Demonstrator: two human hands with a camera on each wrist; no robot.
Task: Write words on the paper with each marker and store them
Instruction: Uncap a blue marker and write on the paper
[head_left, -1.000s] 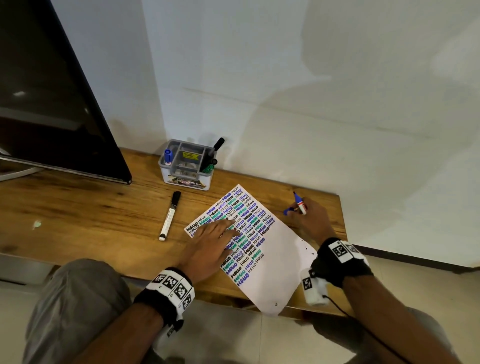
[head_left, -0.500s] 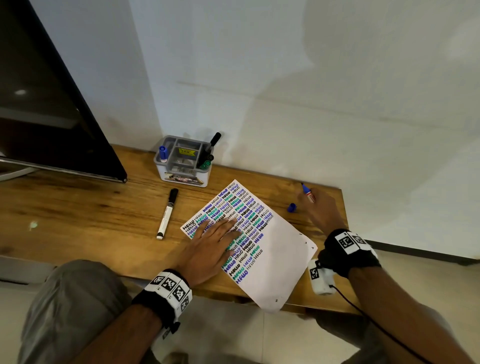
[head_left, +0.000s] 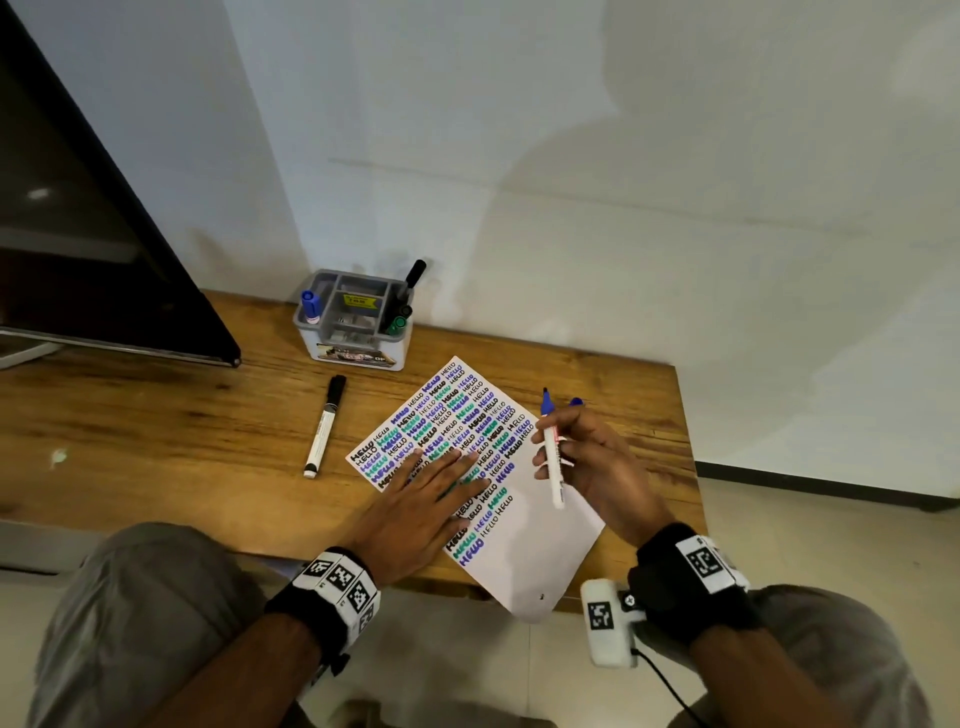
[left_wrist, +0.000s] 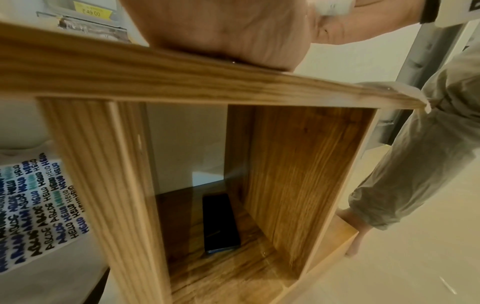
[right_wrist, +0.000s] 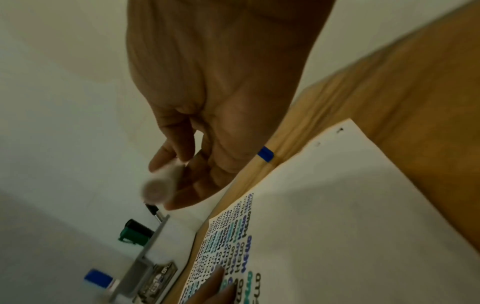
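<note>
A white paper (head_left: 530, 551) covered with coloured HELLO words lies on the wooden table (head_left: 156, 441). My left hand (head_left: 421, 504) rests flat on the paper with straight fingers. My right hand (head_left: 582, 457) holds an uncapped blue marker (head_left: 553, 457) above the paper's right edge, tip pointing away. Its blue cap (head_left: 575, 401) lies on the table just beyond that hand. In the right wrist view the marker's white end (right_wrist: 158, 189) is blurred between my fingers, with the blue cap (right_wrist: 265, 153) on the wood. A capped black marker (head_left: 324, 426) lies left of the paper.
A grey organiser (head_left: 353, 322) stands by the wall with a blue marker (head_left: 310, 306), a green one (head_left: 397, 323) and a black one (head_left: 413, 275) in it. A dark screen (head_left: 78, 234) leans at left. A dark phone (left_wrist: 221, 222) lies on the shelf beneath the table.
My right hand has carried the uncapped blue marker from the table's far right edge back toward the paper, leaving the cap on the wood. The left hand stays on the paper.
</note>
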